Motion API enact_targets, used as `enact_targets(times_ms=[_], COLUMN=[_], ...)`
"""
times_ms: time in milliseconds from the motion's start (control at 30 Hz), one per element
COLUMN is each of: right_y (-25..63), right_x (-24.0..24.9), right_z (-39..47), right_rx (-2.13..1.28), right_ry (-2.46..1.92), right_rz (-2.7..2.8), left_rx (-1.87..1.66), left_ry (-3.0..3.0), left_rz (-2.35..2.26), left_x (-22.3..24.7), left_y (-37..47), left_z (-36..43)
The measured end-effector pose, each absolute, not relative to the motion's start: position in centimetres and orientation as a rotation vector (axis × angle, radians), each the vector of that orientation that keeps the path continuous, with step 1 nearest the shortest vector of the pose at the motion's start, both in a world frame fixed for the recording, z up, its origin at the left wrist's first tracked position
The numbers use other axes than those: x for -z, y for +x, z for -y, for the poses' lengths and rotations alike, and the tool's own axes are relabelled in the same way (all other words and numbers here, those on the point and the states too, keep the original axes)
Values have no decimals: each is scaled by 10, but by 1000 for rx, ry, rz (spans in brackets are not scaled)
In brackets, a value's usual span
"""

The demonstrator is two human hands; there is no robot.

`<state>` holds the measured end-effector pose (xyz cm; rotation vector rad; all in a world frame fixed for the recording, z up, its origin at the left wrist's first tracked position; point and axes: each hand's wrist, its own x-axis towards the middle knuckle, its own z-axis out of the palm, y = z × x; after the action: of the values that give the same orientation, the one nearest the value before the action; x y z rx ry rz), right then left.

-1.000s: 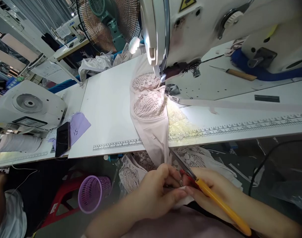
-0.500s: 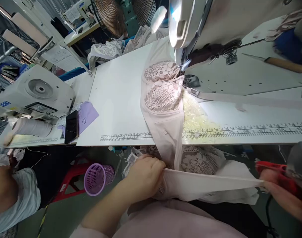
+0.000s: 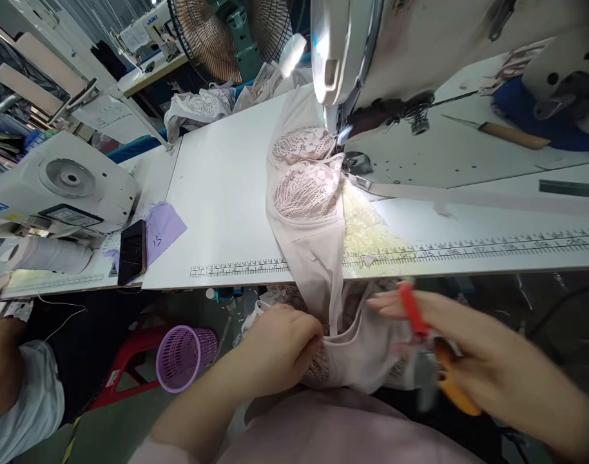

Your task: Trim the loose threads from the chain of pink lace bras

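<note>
My left hand (image 3: 283, 345) is closed on the edge of a pale pink lace bra (image 3: 318, 238), just below the table's front edge. The bra's upper end lies under the sewing machine's needle area (image 3: 340, 138), and its lace cups rest on the white table (image 3: 217, 193). My right hand (image 3: 468, 361), smeared by motion, has a pair of scissors (image 3: 413, 312) with red and orange handles in it. The scissors' blades are blurred beside more pale bra fabric (image 3: 366, 354) hanging over my lap.
A ruler strip (image 3: 468, 248) runs along the table's front edge. On the left stand another sewing machine (image 3: 67, 187), a phone (image 3: 131, 252) and a purple basket (image 3: 178, 357) on the floor. A person's arm (image 3: 7, 348) shows at far left. A wooden-handled tool (image 3: 514, 134) lies behind the machine.
My right hand has swung left from the far right with the scissors, toward my left hand. The band stretched between my hands now hangs slack. The view has shifted slightly.
</note>
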<state>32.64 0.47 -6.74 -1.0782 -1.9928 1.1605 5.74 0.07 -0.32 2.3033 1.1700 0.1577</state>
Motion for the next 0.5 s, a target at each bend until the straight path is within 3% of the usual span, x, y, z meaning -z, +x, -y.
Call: enact_targets(times_ms=[67,167,500], right_y=[294,263,267], right_x=[48,36,50], right_z=[-11,-16,-11], right_rx=[-1179,-1228,-1392], right_ry=[-876,-912,-1088], right_rz=[2072,2119,1992], left_rx=[-81,33,171], left_ry=[2298,2297,2543], left_rz=[-1160,-1100,-1144], left_x=[0,-1,-9], left_y=[61,64,26], left_z=[-2,-4,2])
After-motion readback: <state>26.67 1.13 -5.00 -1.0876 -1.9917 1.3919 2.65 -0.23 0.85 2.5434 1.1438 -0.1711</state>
